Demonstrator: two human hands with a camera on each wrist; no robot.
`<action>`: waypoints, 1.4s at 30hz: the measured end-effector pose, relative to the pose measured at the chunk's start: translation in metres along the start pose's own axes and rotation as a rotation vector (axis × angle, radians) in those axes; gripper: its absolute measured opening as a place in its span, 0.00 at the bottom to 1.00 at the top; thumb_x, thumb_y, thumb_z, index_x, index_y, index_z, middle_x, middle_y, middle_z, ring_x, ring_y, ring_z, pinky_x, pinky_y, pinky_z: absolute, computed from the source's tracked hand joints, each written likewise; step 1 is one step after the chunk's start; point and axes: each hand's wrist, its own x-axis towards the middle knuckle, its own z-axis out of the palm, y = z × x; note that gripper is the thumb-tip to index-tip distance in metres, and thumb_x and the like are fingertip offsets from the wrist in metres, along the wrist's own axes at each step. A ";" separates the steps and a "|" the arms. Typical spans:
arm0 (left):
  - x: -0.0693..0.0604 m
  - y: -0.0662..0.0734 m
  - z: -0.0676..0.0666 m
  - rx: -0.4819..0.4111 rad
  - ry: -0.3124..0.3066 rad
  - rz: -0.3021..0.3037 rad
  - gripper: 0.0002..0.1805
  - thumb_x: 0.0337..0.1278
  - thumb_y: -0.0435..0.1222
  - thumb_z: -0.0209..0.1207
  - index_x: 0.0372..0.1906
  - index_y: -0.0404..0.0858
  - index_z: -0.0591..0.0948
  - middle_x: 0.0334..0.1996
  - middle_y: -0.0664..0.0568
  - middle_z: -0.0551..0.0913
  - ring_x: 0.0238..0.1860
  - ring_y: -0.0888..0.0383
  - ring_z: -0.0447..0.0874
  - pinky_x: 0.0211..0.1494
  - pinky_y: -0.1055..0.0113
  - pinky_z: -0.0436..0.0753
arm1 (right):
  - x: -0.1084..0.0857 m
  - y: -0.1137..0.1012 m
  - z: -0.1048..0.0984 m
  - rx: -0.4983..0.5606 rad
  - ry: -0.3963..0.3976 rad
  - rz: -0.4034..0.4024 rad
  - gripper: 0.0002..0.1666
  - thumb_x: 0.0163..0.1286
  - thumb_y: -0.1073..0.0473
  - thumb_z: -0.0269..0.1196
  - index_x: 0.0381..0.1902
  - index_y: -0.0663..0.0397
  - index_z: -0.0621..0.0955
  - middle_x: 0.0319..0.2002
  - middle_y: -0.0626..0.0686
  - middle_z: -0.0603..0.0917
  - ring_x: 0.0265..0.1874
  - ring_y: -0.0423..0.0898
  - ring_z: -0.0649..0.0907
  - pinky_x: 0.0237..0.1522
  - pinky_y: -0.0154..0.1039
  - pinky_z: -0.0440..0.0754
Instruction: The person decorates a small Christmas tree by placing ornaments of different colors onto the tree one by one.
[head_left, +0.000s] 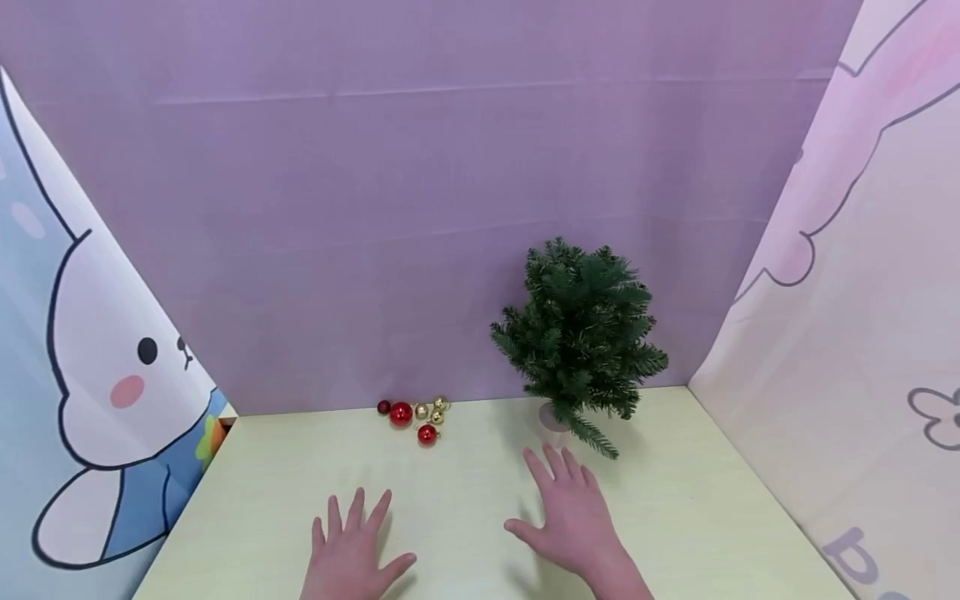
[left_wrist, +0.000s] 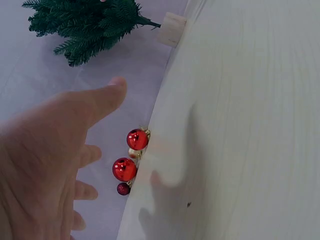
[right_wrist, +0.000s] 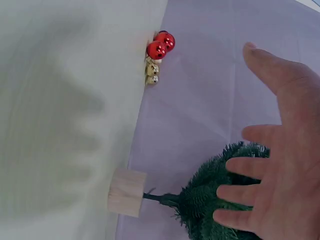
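Over the front of the table my left hand [head_left: 348, 546] is spread with straight fingers and holds nothing. My right hand [head_left: 573, 517] is also spread, a little in front of a small artificial Christmas tree [head_left: 585, 325] and apart from it. The tree stands upright on a pale wooden block base [right_wrist: 127, 192]. Left of the tree, near the back edge, lies a cluster of shiny baubles: a large red bauble [head_left: 401, 414], another red bauble [head_left: 427, 434], a dark red bauble [head_left: 384, 407] and several gold baubles [head_left: 422, 411]. Neither hand touches them.
The pale wooden table [head_left: 465, 500] meets a purple cloth backdrop [head_left: 375, 208] at its back edge. A rabbit-printed cloth [head_left: 112, 358] hangs on the left, a pink and white printed cloth [head_left: 840, 350] on the right.
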 end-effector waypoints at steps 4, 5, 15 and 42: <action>0.001 -0.002 -0.003 -0.047 -0.024 0.026 0.50 0.43 0.71 0.59 0.70 0.47 0.69 0.67 0.34 0.65 0.66 0.21 0.51 0.59 0.26 0.56 | 0.008 0.005 -0.014 0.020 0.113 -0.066 0.55 0.53 0.25 0.64 0.71 0.48 0.67 0.65 0.58 0.70 0.63 0.60 0.70 0.57 0.62 0.68; 0.001 -0.002 -0.005 -0.057 -0.033 0.033 0.50 0.43 0.71 0.59 0.70 0.47 0.70 0.68 0.35 0.65 0.66 0.22 0.51 0.58 0.27 0.57 | 0.010 0.007 -0.020 0.026 0.146 -0.088 0.54 0.53 0.27 0.66 0.70 0.48 0.67 0.64 0.57 0.72 0.62 0.58 0.71 0.57 0.61 0.70; 0.007 -0.003 -0.011 -0.113 -0.108 0.090 0.47 0.45 0.69 0.60 0.68 0.46 0.72 0.65 0.37 0.69 0.64 0.26 0.62 0.55 0.32 0.67 | 0.035 0.022 -0.079 0.127 0.437 -0.326 0.41 0.57 0.38 0.68 0.62 0.57 0.75 0.56 0.55 0.79 0.53 0.53 0.78 0.53 0.52 0.76; -0.011 -0.024 -0.001 -0.399 -0.066 0.210 0.34 0.61 0.55 0.60 0.64 0.36 0.74 0.58 0.42 0.76 0.55 0.40 0.76 0.48 0.42 0.77 | 0.119 0.100 -0.218 0.565 0.424 0.102 0.54 0.64 0.40 0.64 0.77 0.46 0.49 0.75 0.54 0.51 0.73 0.55 0.51 0.68 0.63 0.48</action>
